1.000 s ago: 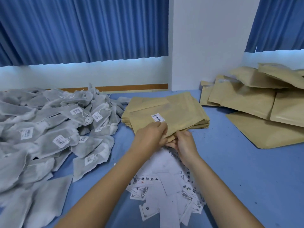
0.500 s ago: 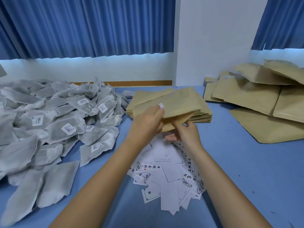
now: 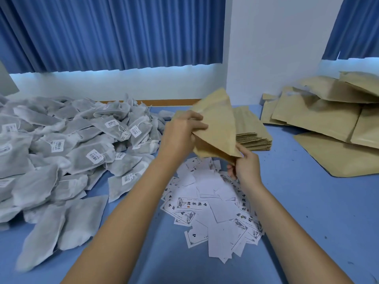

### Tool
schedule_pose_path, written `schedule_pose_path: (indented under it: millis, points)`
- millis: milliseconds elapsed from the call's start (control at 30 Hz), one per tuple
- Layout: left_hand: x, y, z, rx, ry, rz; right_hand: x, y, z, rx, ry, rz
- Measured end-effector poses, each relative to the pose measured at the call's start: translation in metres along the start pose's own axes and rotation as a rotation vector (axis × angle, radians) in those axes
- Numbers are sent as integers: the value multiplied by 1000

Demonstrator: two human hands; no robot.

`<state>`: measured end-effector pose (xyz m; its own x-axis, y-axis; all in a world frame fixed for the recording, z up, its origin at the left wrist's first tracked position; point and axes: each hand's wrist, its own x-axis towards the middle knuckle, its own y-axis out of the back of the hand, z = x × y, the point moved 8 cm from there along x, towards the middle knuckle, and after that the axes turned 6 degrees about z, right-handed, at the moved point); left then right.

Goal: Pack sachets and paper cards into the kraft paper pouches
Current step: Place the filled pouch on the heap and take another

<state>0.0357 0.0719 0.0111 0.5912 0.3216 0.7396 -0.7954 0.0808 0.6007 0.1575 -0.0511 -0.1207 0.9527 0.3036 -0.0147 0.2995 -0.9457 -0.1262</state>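
A kraft paper pouch point(image 3: 217, 124) is held tilted in the air above the table. My left hand point(image 3: 181, 132) grips its left edge, and my right hand point(image 3: 245, 167) pinches its lower right corner. Behind it lies a flat stack of kraft pouches point(image 3: 251, 132). A large heap of grey mesh sachets point(image 3: 67, 148) with white barcode tags covers the table's left side. A loose pile of white paper cards point(image 3: 213, 208), some printed with characters, lies under my forearms.
A pile of fuller kraft pouches point(image 3: 328, 128) sits at the right, against the white wall. Blue curtains hang behind the blue table point(image 3: 307, 212).
Both hands have lifted one pouch off the flat stack and raised it, tilting it upward. The view has shifted slightly upward.
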Motion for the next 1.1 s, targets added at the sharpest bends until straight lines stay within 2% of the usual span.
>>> schedule_pose_path:
  millis: [33,100,133,167,200,233,300,333,367,500,633,800,933,1000,1100]
  points:
    - [4,6,0,-42,-30,5,2,0,-1,17,-14,11]
    - [1,5,-2,-265,-69,-123,8,2,-8,75,-31,28]
    - [-4,3,-10,-383,-14,-212,11,7,-10,119,-47,47]
    - [-10,0,-29,-406,81,-263,14,12,-12,157,-66,68]
    - [-18,-4,-60,-309,214,-281,16,17,-12,192,-85,83]
    - [-32,-6,-99,-59,374,-318,17,20,-12,224,-102,90]
    - [-80,-6,-158,448,675,-533,17,21,-9,275,-127,85]
    - [-102,-12,-171,547,740,-628,16,20,-8,294,-134,81]
    - [-117,-19,-175,573,733,-651,15,18,-7,305,-140,76]
    - [-117,-28,-156,627,520,-447,14,15,-2,312,-161,74]
    - [-127,-35,-134,696,318,-343,14,18,4,351,-175,79]
    - [-131,-26,-146,739,585,-338,12,16,7,356,-191,65]
    - [-124,-23,-139,810,443,-268,8,12,6,338,-179,50]
    - [-121,-15,-136,706,408,-197,6,9,7,336,-183,41]
    - [-111,6,-119,472,388,20,4,7,8,329,-190,41]
